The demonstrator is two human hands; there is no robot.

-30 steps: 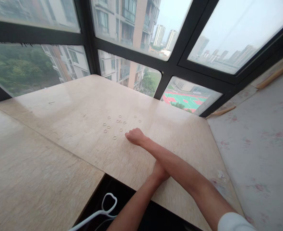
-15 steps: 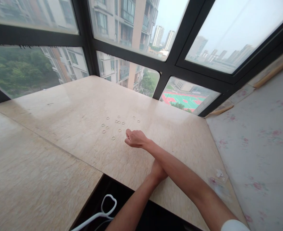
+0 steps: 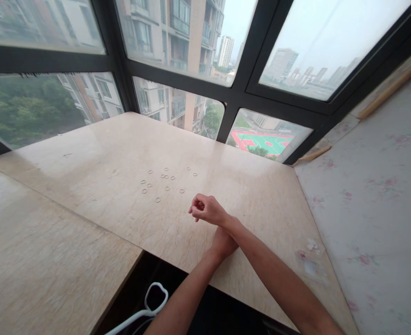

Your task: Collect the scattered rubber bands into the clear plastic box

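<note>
Several thin rings (image 3: 158, 200) lie scattered flat on the pale marble-patterned surface (image 3: 97, 186). My right hand (image 3: 208, 209) is just to the right of them, above the surface. Its fingers are loosely curled and slightly apart, and I see nothing in them. The nearest ring (image 3: 182, 191) sits a short way beyond its fingertips. My left hand (image 3: 223, 243) rests lower down, partly covered by my right wrist, which crosses over it. The fingers of the left hand are hidden, so whether they hold anything does not show.
A clear plastic packet (image 3: 310, 267) and a small white piece (image 3: 313, 245) lie by the floral wall (image 3: 369, 223). Below the surface's front edge, a white looped object (image 3: 156, 298) shows in a dark gap. Dark-framed windows (image 3: 238, 88) border the back.
My right hand has drawn back toward me and its fist has loosened. A ring now shows on the surface near where that hand was. The whole view has shifted slightly.
</note>
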